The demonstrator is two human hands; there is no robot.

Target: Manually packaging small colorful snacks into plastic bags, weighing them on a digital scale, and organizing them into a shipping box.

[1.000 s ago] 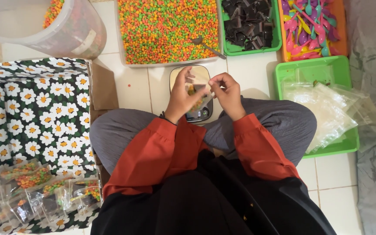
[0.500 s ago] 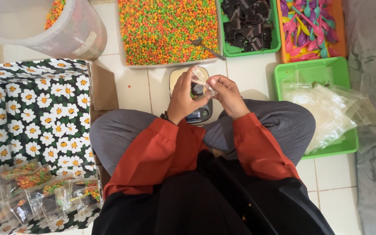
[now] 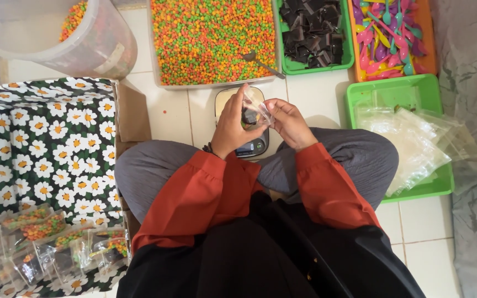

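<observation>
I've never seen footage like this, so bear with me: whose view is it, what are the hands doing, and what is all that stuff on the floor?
No machine here. A camera worn on a seated person's head looks down at their lap. The left hand and right hand together hold a small clear bag over a kitchen scale. On the tiled floor lie a tray of colourful candy with a spoon, a green tray of dark pieces, an orange tray of plastic spoons, a green tray of empty bags, and filled bags on a flowered cloth.
</observation>
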